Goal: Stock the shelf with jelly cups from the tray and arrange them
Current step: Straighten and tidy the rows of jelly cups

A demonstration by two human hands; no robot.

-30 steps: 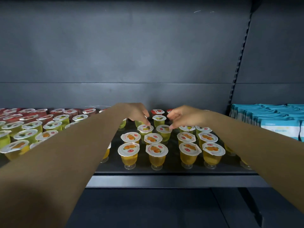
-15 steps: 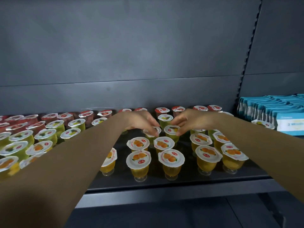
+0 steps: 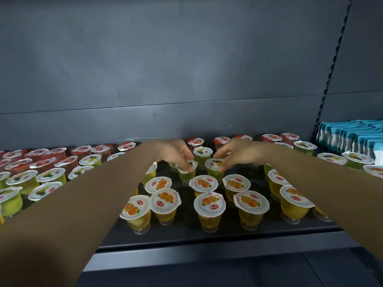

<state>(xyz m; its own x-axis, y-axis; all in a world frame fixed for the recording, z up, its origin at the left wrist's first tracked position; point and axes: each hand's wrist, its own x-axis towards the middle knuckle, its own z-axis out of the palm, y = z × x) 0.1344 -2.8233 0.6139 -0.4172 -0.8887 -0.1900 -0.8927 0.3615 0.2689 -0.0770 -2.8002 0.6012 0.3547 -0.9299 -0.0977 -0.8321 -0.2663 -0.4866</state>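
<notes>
Several jelly cups with white foil lids stand on a dark shelf (image 3: 207,245): orange ones (image 3: 209,210) in front, green ones (image 3: 202,155) behind, red ones (image 3: 195,141) at the back wall. My left hand (image 3: 176,152) reaches in over the middle rows, its fingertips pinching the lid rim of a green cup (image 3: 186,168). My right hand (image 3: 238,154) mirrors it, fingertips on the lid of the neighbouring green cup (image 3: 214,166). Both cups stand on the shelf. No tray is in view.
More green and red cups (image 3: 49,175) fill the shelf's left side under my left forearm. Blue-and-white packets (image 3: 352,137) are stacked in the bay to the right, past a slotted upright (image 3: 331,69). The grey back wall stands close behind the red row.
My view has moved closer and lower toward the shelf. Both hands slid slightly forward from the back cups onto the two green cups in the middle row.
</notes>
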